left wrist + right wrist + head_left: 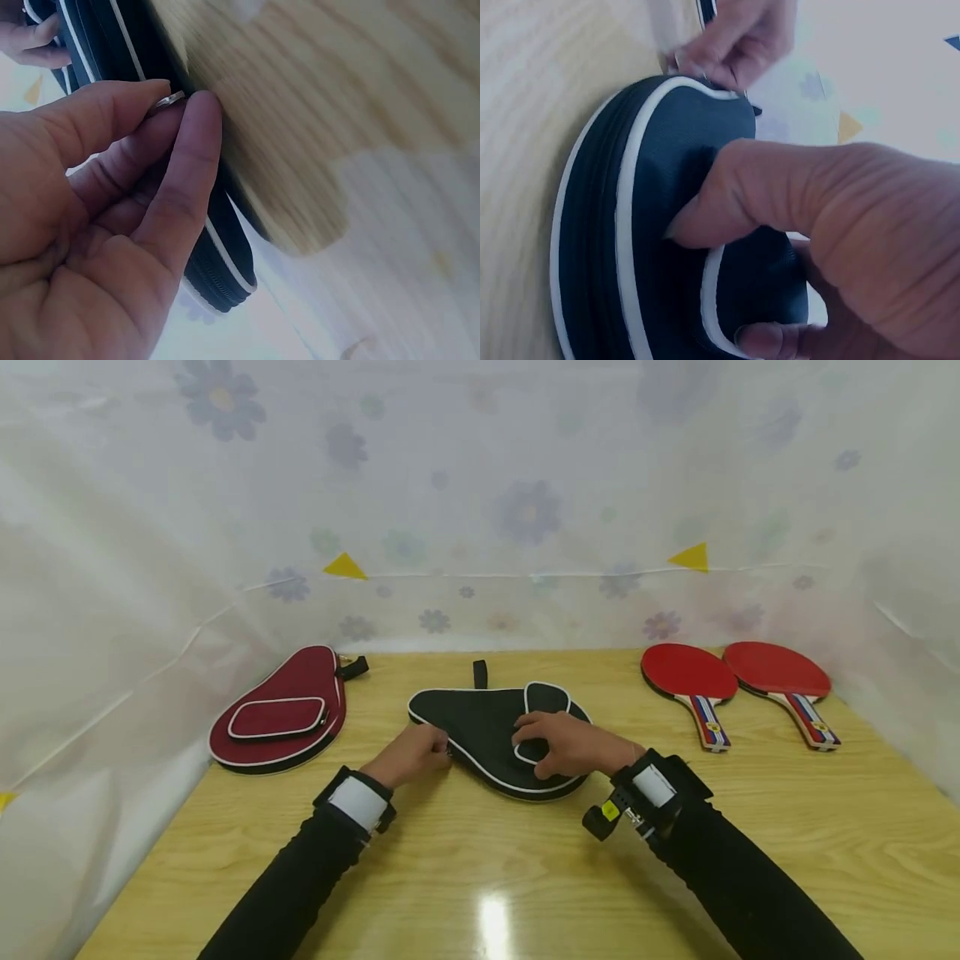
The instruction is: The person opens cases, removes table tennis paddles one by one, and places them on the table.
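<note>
A black table tennis bat case (472, 718) with white piping lies in the middle of the table. Its narrow end points left, and a zip (214, 281) runs round its side. At the near edge, my left hand (412, 754) pinches a small metal zip pull (166, 100) between thumb and finger. My right hand (566, 743) lies over the wide end, where the case has a raised pocket (546, 697). In the right wrist view, the bent thumb (712, 206) presses the case beside the pocket's piping, with the fingers curled over the pocket, partly hidden.
To the left lies a dark red bat case (277, 714) with a black strap. Two red table tennis bats, one nearer (688, 672) and one further right (776, 668), lie at the back right, handles toward me. A white flowered sheet (480, 510) hangs behind the wooden table (450, 877).
</note>
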`<control>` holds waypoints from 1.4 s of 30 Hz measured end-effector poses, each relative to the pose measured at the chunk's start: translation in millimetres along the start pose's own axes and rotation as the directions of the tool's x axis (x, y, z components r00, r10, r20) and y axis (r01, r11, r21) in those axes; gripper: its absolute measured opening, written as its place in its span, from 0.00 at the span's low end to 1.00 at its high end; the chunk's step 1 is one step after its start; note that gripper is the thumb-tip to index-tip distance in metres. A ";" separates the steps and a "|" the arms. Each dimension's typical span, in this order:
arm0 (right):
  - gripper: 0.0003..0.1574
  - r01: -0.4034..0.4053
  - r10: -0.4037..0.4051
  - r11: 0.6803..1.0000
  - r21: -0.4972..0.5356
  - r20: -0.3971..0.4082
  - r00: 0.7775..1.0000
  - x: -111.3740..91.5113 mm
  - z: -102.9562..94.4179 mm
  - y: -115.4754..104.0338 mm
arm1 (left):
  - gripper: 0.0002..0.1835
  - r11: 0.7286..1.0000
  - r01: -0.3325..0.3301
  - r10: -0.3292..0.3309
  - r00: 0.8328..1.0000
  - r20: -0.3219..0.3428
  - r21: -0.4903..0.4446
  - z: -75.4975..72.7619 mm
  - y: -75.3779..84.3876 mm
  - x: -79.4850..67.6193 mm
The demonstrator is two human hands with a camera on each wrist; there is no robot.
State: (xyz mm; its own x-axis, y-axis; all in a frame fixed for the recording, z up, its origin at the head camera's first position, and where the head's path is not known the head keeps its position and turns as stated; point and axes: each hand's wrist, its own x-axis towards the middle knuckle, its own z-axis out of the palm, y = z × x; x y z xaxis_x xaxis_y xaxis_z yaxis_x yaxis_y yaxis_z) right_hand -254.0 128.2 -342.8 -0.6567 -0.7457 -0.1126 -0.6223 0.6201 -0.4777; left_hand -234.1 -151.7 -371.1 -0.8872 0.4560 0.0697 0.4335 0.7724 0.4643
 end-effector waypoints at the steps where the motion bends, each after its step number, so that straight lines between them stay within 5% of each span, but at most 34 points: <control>1: 0.29 0.003 -0.003 1.000 0.003 -0.001 1.000 0.2 -0.9 3.2 | 0.18 1.000 0.008 -0.008 1.000 0.002 0.001 -0.1 1.1 -0.2; 5: 0.25 0.025 -0.024 1.000 0.016 -0.036 0.999 1.5 -1.4 10.6 | 0.19 1.000 0.012 -0.012 1.000 -0.007 0.010 -0.5 5.3 -0.4; 9: 0.19 -0.009 0.008 1.000 -0.004 -0.191 0.981 2.5 8.2 1.8 | 0.19 1.000 0.013 -0.012 1.000 -0.011 0.012 -0.4 8.1 -0.2; 13: 0.34 -0.218 0.200 0.976 0.001 -0.404 0.893 2.8 24.8 -20.1 | 0.19 1.000 0.026 -0.026 1.000 0.000 0.010 0.6 8.4 0.6; 16: 0.41 -0.351 0.319 0.936 0.025 -0.480 0.817 4.9 33.4 -32.4 | 0.19 1.000 0.025 -0.025 1.000 0.001 0.009 0.5 8.7 0.8; 19: 0.41 -0.397 0.357 0.917 0.024 -0.494 0.793 7.6 35.7 -35.6 | 0.19 1.000 0.024 -0.024 1.000 0.000 0.007 -0.1 9.4 0.8; 42: 0.37 -0.275 0.259 0.961 -0.015 -0.290 0.921 3.3 13.8 -4.4 | 0.18 0.993 0.104 -0.106 0.994 -0.039 -0.062 -0.8 -0.4 -5.2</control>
State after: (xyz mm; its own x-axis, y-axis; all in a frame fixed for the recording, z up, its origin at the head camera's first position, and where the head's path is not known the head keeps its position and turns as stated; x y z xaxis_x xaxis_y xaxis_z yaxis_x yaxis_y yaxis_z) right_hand -247.6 119.6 -353.0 -0.8899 -0.4555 0.0248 -0.4237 0.8052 -0.4148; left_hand -229.9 -154.7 -370.9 -0.9338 0.3537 0.0546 0.3286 0.7867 0.5227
